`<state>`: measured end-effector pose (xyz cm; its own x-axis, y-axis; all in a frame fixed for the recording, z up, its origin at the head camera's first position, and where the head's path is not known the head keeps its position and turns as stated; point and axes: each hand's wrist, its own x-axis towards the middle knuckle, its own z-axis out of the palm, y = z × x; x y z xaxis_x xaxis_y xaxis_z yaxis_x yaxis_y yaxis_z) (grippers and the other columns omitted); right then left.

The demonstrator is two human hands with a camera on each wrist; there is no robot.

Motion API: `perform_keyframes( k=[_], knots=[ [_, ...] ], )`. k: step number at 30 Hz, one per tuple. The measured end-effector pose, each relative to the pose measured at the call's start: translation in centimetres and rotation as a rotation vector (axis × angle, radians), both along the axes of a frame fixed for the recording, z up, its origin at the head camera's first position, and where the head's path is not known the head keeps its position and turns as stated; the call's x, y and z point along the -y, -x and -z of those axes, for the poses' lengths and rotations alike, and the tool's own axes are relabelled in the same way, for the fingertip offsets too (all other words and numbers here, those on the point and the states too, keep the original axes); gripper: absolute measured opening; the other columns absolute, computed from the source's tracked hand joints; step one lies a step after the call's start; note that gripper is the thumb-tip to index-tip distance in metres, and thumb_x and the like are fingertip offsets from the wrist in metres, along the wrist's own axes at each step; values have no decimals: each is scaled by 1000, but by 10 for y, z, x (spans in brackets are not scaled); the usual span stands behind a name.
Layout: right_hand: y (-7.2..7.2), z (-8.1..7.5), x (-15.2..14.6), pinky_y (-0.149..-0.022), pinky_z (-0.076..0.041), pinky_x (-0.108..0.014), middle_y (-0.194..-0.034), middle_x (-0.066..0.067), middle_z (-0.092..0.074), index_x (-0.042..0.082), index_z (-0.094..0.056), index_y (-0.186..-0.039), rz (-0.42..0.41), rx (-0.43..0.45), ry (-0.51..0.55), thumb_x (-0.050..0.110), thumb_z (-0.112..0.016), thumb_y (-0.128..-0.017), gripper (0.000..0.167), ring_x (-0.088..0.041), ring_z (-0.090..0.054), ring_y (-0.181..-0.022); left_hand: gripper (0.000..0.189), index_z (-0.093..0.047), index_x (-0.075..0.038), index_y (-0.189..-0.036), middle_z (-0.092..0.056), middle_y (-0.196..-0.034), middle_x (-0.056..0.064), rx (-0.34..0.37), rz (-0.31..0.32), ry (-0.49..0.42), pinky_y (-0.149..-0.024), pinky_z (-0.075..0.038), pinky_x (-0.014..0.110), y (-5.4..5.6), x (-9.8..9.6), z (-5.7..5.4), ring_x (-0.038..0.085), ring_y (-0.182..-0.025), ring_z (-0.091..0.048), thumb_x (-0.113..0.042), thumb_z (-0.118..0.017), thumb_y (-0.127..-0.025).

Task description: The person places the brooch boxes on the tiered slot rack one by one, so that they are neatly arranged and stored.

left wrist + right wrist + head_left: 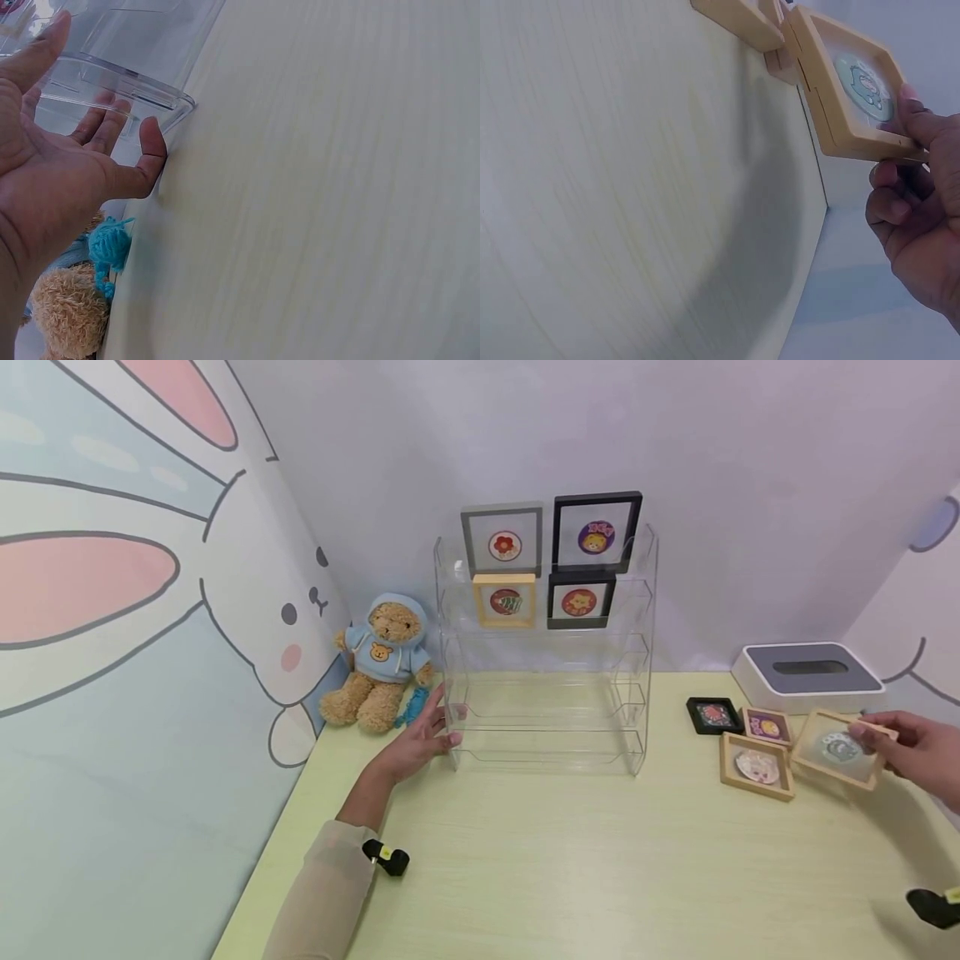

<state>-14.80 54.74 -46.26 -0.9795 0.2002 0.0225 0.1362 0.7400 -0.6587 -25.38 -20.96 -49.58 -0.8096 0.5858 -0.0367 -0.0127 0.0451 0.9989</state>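
Note:
My right hand (926, 752) pinches a light wood-coloured photo frame (826, 97) by its edge, thumb on the clear front. Inside is a round pale green badge (864, 86). The held frame is tilted, raised over the table beside several smaller frames. On the left, my left hand (416, 743) rests against the left side of a clear acrylic tiered rack (551, 735), its fingers loosely spread; in the left wrist view the thumb stands up by the clear panel. Four-sided frames sit on the rack's upper tiers: a grey (505, 512), a large black (597, 497), a wooden (505, 581) and a smaller black one (581, 578).
Beside the right hand lie a black frame (700, 724) and two wooden frames, one small (782, 721) and one larger (738, 782). Behind them stands a white-and-grey tissue box (806, 695). A teddy bear (386, 656) with blue yarn (415, 703) sits left of the rack.

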Motion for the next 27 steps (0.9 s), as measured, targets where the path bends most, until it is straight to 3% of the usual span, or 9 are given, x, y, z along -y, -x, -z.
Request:
perform_keyframes(
  k=[4, 6, 9, 11, 14, 18, 27],
  knots=[
    [3, -9, 17, -54, -43, -23, -73, 31, -59, 44, -61, -103, -21, -126, -33, 29, -67, -113, 18, -1, -53, -60, 101, 3, -47, -176, -27, -178, 21, -2, -7, 12, -107, -51, 26, -1, 0, 0, 42, -171, -15, -7, -63, -112],
    [4, -15, 27, -53, -41, -23, -73, 30, -58, 28, -69, -110, -32, -167, -105, 28, -67, -113, 3, 0, -52, -59, 101, 4, -47, -176, -28, -178, 20, -2, -12, 21, -107, -51, 26, -1, 0, -1, 41, -172, -14, -8, -64, -112],
    [7, -25, 43, -52, -40, -24, -74, 21, -60, 0, -68, -120, -50, -195, -234, 27, -66, -113, 28, 3, -47, -61, 102, 5, -47, -176, -28, -179, 19, -4, -15, 31, -108, -50, 25, -2, 0, -2, 40, -173, -13, -9, -65, -112],
    [8, -31, 53, -51, -40, -24, -76, 9, -61, -6, -67, -124, -68, -209, -278, 26, -66, -113, 34, 4, -46, -62, 102, 5, -46, -176, -28, -179, 19, -6, -14, 34, -109, -50, 26, -3, 0, -2, 40, -173, -13, -9, -65, -112],
    [11, -36, 67, -50, -38, -23, -78, -4, -61, -7, -68, -122, -117, -268, -297, 19, -67, -112, 27, 1, -44, -61, 102, 6, -46, -177, -27, -180, 18, -2, -14, 35, -109, -50, 27, -3, 0, -3, 40, -173, -13, -9, -64, -112],
    [17, -43, 84, -49, -37, -19, -80, -8, -62, -4, -70, -120, -189, -388, -317, 5, -71, -107, 16, 2, -44, -61, 102, 6, -46, -176, -27, -179, 18, 13, -19, 38, -108, -50, 27, -3, 0, -3, 39, -173, -13, -9, -64, -113],
    [31, -72, 125, -55, -44, -10, -93, -8, -69, 0, -73, -122, -295, -509, -293, -9, -77, -97, 28, 14, -53, -70, 101, 8, -48, -176, -23, -182, 13, 31, -7, 16, -108, -50, 31, -1, 2, 1, 36, -173, -12, -15, -65, -113]
  ],
)
